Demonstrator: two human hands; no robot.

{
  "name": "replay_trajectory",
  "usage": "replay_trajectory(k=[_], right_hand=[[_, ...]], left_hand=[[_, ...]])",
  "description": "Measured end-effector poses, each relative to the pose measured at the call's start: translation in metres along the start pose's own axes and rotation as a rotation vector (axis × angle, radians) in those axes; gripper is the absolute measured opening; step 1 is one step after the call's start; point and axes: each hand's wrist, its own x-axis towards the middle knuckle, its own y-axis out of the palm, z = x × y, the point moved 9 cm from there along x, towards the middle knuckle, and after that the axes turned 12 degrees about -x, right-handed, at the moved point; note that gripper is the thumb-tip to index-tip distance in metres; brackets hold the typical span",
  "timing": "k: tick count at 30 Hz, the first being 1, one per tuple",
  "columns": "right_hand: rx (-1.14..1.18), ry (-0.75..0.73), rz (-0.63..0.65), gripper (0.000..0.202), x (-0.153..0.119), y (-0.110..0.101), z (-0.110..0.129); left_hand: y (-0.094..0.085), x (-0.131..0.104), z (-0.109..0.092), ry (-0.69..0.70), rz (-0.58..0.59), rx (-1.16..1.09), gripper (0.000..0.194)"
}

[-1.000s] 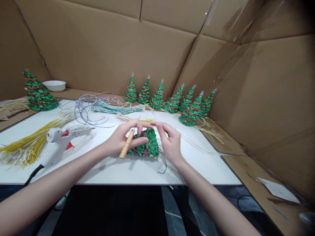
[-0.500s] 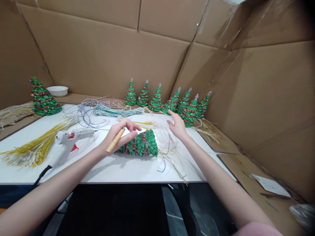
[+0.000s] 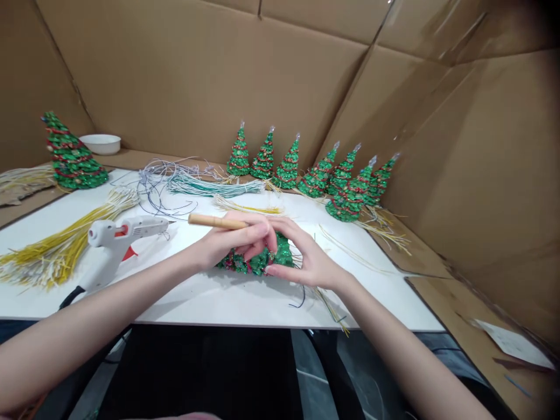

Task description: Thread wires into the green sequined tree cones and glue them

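A small green Christmas tree [image 3: 249,263] with red garland lies on its side on the white table, its wide end to the right. My left hand [image 3: 231,236] is closed round a slim tool with a light wooden handle [image 3: 214,221]; its working end is hidden among my fingers, over the tree. My right hand [image 3: 308,256] grips the tree near its wide end, thumb on the near side and fingers over the top. Loose yellow and dark wires [image 3: 330,306] spread out beside that end.
A white glue gun [image 3: 109,233] and a bundle of yellow wires [image 3: 65,239] lie on the left. Green and white wires [image 3: 214,185] lie behind. Several finished-looking trees [image 3: 287,166] stand at the back, a bigger one [image 3: 72,154] at far left near a white bowl [image 3: 101,143].
My right hand has come back from beside the standing trees and taken hold of the lying tree. My left hand has moved right, its wooden handle now nearly level. The view has shifted slightly.
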Motion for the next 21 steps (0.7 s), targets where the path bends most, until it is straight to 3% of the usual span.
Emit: replay_trajectory(k=[3,8,13,15,19,21], right_hand=[[0.000,0.002,-0.012,0.063,0.000,0.004,-0.002],[-0.022,-0.006,-0.053,0.055,-0.002,0.005,-0.004],[-0.014,-0.017,-0.096,0.050,-0.001,0.004,-0.003],[-0.012,-0.020,-0.105,0.051,-0.002,0.004,-0.003],[-0.015,-0.021,-0.115,0.056,-0.003,0.004,-0.006],[-0.022,-0.017,-0.119,0.058,-0.004,0.004,-0.007]], left_hand=[[-0.001,0.003,-0.003,0.051,-0.005,0.003,0.056],[-0.004,0.006,0.002,0.025,-0.060,0.058,0.015],[-0.005,0.004,0.011,-0.008,-0.075,-0.135,0.005],[-0.001,0.005,0.008,0.017,-0.039,-0.132,0.014],[-0.006,0.006,-0.002,0.085,-0.077,-0.003,0.057],[-0.010,0.006,-0.002,0.069,-0.107,0.053,0.054]])
